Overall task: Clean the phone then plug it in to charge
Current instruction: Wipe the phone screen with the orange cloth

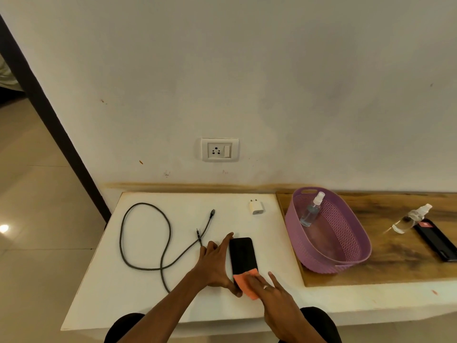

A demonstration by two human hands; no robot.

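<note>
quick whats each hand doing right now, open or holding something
left hand: open, straight fingers bracing the phone along its left edge.
right hand: open, flat fingers pressing the orange cloth onto the phone.

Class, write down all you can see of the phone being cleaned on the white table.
The phone is a slim black slab with rounded corners, its plain dark top unlit. It lies flat on the white table, long axis toward the wall. The left hand braces its left edge. The right hand presses an orange cloth onto its near end, hiding that part.
</note>
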